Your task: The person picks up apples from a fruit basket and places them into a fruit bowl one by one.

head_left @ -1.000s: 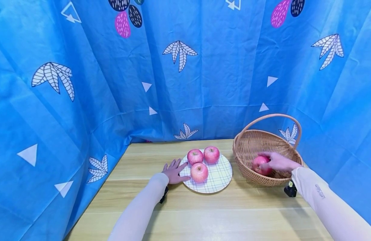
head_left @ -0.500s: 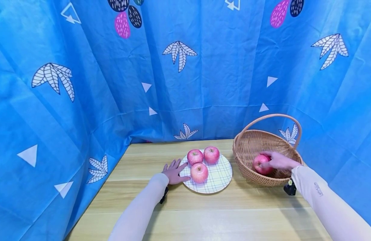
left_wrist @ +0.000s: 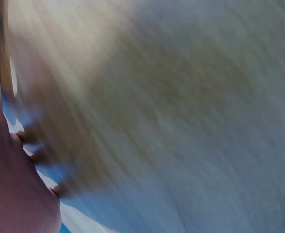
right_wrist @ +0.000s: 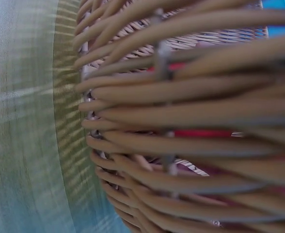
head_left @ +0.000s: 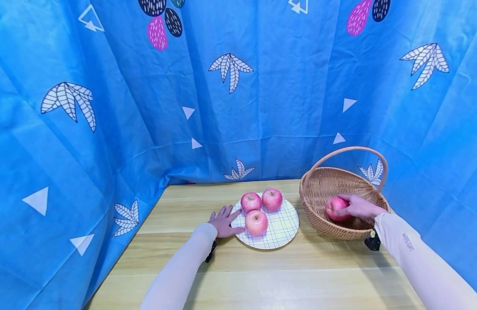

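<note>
Stretching away from the near edge, the wooden table lies bare up to the plate, with blue patterned curtain closing in on the left, back and right. Left hand rests flat, fingers spread and straight, against the plate's left rim beside three apples. Right of the plate, near the table's right edge, right hand reaches into the wicker basket, fingers curled around a red apple lying inside.
</note>
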Motion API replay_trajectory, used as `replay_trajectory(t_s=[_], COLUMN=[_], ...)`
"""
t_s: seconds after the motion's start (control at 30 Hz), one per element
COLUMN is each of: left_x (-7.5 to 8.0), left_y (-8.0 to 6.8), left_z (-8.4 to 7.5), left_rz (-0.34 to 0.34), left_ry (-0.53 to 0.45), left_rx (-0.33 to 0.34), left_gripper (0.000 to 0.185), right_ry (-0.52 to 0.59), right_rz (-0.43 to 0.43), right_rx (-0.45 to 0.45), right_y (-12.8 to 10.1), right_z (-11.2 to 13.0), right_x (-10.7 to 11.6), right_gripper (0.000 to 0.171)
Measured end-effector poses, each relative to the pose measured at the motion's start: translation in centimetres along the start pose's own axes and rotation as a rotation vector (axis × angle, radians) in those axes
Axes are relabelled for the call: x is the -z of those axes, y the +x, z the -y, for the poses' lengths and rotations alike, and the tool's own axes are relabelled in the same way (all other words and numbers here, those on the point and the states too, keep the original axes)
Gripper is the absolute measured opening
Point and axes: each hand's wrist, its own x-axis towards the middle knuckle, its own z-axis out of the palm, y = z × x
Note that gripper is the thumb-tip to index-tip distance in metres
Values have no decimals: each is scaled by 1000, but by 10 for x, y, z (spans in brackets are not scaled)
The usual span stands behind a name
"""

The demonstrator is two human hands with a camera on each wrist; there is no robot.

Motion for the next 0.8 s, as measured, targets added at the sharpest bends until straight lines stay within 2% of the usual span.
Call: replay_trajectory(t_s=[0.3, 0.5, 0.63, 0.8], left_x=[9, 12, 11, 8], left_y=[-8, -12, -11, -10], left_z=[-9, -13, -12, -8], left_rz=[9, 8, 10, 7], left_ry=[11, 26, 24, -2], left_rx=[4, 12, 18, 4], left_gripper=[91, 89, 90, 93], right_ry=[13, 78, 119, 99], right_rz=[1, 8, 12, 0], right_rx=[-20, -76, -95, -86], right_y=[3, 6, 7, 6], right_z=[-2, -7, -10, -8], right_x=[0, 1, 0, 0], right_gripper=[89, 90, 91, 89])
